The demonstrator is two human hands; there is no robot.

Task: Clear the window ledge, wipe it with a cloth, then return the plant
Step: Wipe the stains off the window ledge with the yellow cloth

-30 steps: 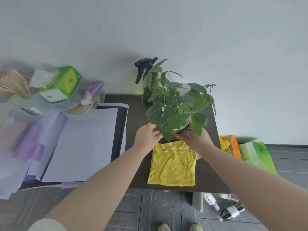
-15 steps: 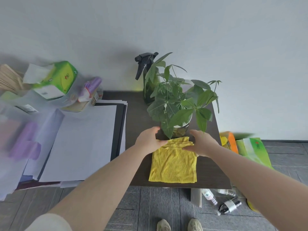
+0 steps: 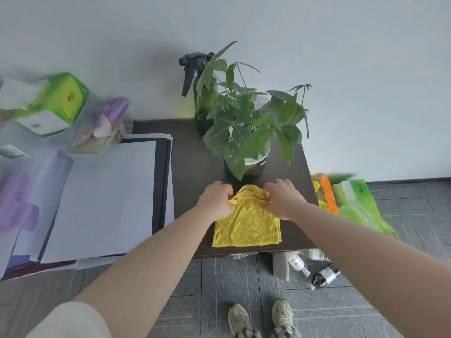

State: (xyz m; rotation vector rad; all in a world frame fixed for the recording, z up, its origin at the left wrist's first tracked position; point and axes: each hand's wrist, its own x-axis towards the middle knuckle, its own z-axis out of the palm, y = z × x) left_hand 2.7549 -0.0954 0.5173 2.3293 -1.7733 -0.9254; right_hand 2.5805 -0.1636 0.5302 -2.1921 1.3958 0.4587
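Note:
A leafy green plant [image 3: 249, 128] in a dark pot with a white rim stands upright on the dark table [image 3: 192, 167], free of my hands. Just in front of it lies a folded yellow cloth [image 3: 246, 225]. My left hand [image 3: 217, 201] pinches the cloth's far left corner and my right hand [image 3: 280, 201] pinches its far right corner, bunching the far edge up between them. A spray bottle [image 3: 197, 93] with a black trigger stands behind the plant against the wall.
White sheets over dark folders [image 3: 102, 198] cover the table's left part, with a green tissue box [image 3: 56, 103] and purple items [image 3: 112, 115] beyond. Green and orange bags [image 3: 351, 201] and bottles [image 3: 324, 276] lie on the floor at the right. My shoes [image 3: 261, 318] are below.
Both hands let go of the plant pot, leaving it standing on the table, then moved back toward me and closed on the cloth's far corners.

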